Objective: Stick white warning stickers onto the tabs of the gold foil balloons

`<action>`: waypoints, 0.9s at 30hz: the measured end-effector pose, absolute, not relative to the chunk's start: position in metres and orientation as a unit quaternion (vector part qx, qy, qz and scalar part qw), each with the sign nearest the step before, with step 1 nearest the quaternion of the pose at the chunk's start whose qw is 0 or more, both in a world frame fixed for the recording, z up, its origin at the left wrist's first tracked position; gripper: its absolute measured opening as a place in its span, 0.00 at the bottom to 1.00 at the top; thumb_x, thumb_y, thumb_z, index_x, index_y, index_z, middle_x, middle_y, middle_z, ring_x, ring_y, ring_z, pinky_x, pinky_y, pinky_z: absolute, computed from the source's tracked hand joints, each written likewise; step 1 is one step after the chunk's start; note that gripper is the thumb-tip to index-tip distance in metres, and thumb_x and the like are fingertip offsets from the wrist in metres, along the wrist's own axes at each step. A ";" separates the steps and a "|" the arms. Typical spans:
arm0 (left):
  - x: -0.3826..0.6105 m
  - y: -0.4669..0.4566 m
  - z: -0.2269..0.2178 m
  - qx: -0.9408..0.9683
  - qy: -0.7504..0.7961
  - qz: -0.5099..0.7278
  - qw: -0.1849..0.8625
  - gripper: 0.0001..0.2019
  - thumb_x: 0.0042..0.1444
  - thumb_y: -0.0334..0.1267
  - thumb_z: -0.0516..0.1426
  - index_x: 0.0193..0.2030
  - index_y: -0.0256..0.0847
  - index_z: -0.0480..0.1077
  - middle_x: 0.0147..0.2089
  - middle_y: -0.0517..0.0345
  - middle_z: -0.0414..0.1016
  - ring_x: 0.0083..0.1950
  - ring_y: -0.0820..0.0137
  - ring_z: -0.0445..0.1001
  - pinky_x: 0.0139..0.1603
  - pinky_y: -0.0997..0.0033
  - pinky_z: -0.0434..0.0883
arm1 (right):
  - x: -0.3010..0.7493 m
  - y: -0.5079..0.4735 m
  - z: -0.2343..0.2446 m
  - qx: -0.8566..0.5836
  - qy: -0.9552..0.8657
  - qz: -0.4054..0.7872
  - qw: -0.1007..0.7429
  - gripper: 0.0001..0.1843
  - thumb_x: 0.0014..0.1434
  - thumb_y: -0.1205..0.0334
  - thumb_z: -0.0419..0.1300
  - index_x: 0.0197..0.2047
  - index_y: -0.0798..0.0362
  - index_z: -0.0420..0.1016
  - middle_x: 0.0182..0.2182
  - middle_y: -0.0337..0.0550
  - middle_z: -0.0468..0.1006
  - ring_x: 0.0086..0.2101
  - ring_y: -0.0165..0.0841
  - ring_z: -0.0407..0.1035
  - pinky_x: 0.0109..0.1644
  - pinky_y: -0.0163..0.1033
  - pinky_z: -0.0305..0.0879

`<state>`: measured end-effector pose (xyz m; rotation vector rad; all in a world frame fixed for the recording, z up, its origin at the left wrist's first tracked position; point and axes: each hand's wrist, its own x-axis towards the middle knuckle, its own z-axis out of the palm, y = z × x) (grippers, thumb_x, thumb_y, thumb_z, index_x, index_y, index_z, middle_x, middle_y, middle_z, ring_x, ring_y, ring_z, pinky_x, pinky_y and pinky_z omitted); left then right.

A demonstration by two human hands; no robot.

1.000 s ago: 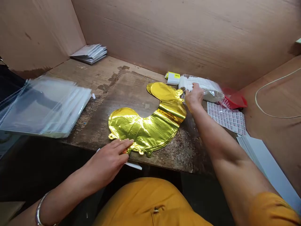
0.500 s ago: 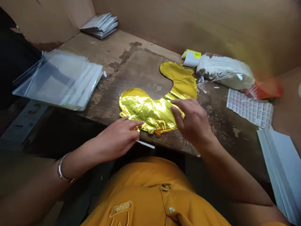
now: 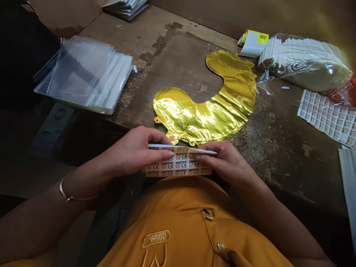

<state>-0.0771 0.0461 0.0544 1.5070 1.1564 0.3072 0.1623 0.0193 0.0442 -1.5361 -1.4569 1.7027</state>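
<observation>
Ideally, we hold the label sheet [image 3: 182,166] level and flat, left hand [image 3: 137,151] and right hand [image 3: 229,161] pinching opposite sides.

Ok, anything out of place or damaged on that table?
Yes: the table looks worn, its surface patchy and scuffed. Two small white scraps lie loose, one beside the clear bags, one near the label sheet at right.
</observation>
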 end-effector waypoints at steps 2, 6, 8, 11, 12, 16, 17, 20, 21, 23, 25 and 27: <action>-0.074 0.044 0.048 0.535 0.513 0.164 0.650 0.10 0.48 0.43 0.64 0.36 0.41 0.77 0.32 0.62 0.80 0.32 0.72 0.75 0.31 0.78 0.70 | 0.163 0.017 0.042 -0.559 -0.525 0.605 0.212 0.13 0.51 0.54 0.65 0.27 0.57 0.75 0.22 0.36 0.71 0.24 0.25 0.61 0.27 0.31 0.57; -0.066 0.034 0.037 0.394 0.545 0.186 0.716 0.15 0.45 0.43 0.66 0.38 0.38 0.77 0.31 0.60 0.80 0.29 0.72 0.75 0.30 0.77 0.72 | 0.163 0.009 0.041 -0.576 -0.589 0.542 0.166 0.14 0.56 0.52 0.62 0.29 0.56 0.76 0.23 0.38 0.73 0.25 0.27 0.64 0.28 0.33 0.59; -0.065 0.029 0.035 0.369 0.544 0.187 0.730 0.15 0.46 0.45 0.66 0.39 0.39 0.77 0.30 0.60 0.79 0.29 0.72 0.75 0.29 0.77 0.72 | 0.162 0.005 0.046 -0.588 -0.674 0.417 0.162 0.12 0.58 0.54 0.60 0.36 0.54 0.77 0.29 0.41 0.77 0.30 0.32 0.69 0.33 0.36 0.63; -0.065 0.025 0.032 0.410 0.532 0.192 0.716 0.14 0.48 0.46 0.64 0.37 0.38 0.78 0.29 0.60 0.79 0.28 0.74 0.74 0.28 0.79 0.71 | 0.158 0.000 0.056 -0.547 -0.786 0.202 0.207 0.14 0.59 0.58 0.61 0.47 0.54 0.74 0.40 0.47 0.79 0.41 0.37 0.70 0.46 0.42 0.65; -0.065 0.025 0.032 0.434 0.526 0.194 0.705 0.13 0.49 0.46 0.64 0.36 0.38 0.78 0.30 0.60 0.79 0.29 0.74 0.74 0.29 0.79 0.71 | 0.155 0.000 0.058 -0.528 -0.803 0.175 0.214 0.13 0.60 0.59 0.60 0.47 0.54 0.73 0.41 0.48 0.79 0.42 0.37 0.70 0.48 0.42 0.65; -0.065 0.023 0.030 0.507 0.506 0.202 0.668 0.13 0.52 0.46 0.61 0.35 0.38 0.78 0.31 0.58 0.79 0.31 0.71 0.74 0.31 0.78 0.71 | 0.147 0.003 0.055 -0.525 -0.794 0.236 0.197 0.07 0.61 0.61 0.59 0.41 0.52 0.75 0.34 0.42 0.80 0.36 0.33 0.72 0.41 0.38 0.66; -0.065 0.023 0.029 0.515 0.502 0.203 0.665 0.13 0.52 0.47 0.61 0.35 0.38 0.78 0.32 0.58 0.79 0.32 0.70 0.75 0.32 0.77 0.71 | 0.145 0.005 0.053 -0.532 -0.784 0.254 0.195 0.05 0.60 0.62 0.59 0.39 0.52 0.76 0.32 0.41 0.80 0.34 0.33 0.73 0.39 0.38 0.66; -0.064 0.021 0.028 0.509 0.498 0.199 0.673 0.12 0.50 0.46 0.63 0.35 0.39 0.78 0.32 0.58 0.80 0.32 0.70 0.75 0.31 0.78 0.71 | 0.145 0.006 0.050 -0.539 -0.770 0.279 0.196 0.03 0.59 0.64 0.61 0.35 0.52 0.76 0.29 0.38 0.80 0.32 0.31 0.72 0.38 0.37 0.65; -0.063 0.021 0.028 0.498 0.500 0.197 0.680 0.11 0.50 0.45 0.63 0.34 0.39 0.78 0.31 0.59 0.80 0.31 0.71 0.75 0.30 0.78 0.71 | 0.145 0.006 0.049 -0.537 -0.773 0.275 0.197 0.03 0.58 0.63 0.62 0.35 0.52 0.77 0.30 0.39 0.80 0.32 0.31 0.72 0.39 0.37 0.65; -0.062 0.020 0.028 0.477 0.505 0.195 0.692 0.11 0.50 0.44 0.63 0.33 0.38 0.78 0.30 0.60 0.79 0.29 0.73 0.73 0.28 0.79 0.70 | 0.146 0.006 0.050 -0.532 -0.786 0.243 0.200 0.06 0.58 0.61 0.62 0.39 0.52 0.77 0.33 0.41 0.80 0.35 0.33 0.72 0.42 0.40 0.64; -0.061 0.019 0.027 0.465 0.509 0.196 0.697 0.11 0.50 0.44 0.63 0.33 0.38 0.78 0.29 0.60 0.79 0.28 0.74 0.73 0.28 0.80 0.70 | 0.146 0.005 0.049 -0.524 -0.803 0.195 0.206 0.09 0.58 0.59 0.62 0.41 0.52 0.78 0.35 0.42 0.80 0.38 0.36 0.71 0.44 0.42 0.63; -0.061 0.018 0.027 0.458 0.515 0.200 0.696 0.11 0.50 0.44 0.63 0.34 0.39 0.78 0.30 0.60 0.80 0.29 0.74 0.74 0.29 0.80 0.71 | 0.145 0.004 0.048 -0.516 -0.816 0.151 0.214 0.07 0.59 0.60 0.62 0.40 0.51 0.79 0.34 0.42 0.80 0.37 0.36 0.70 0.43 0.43 0.63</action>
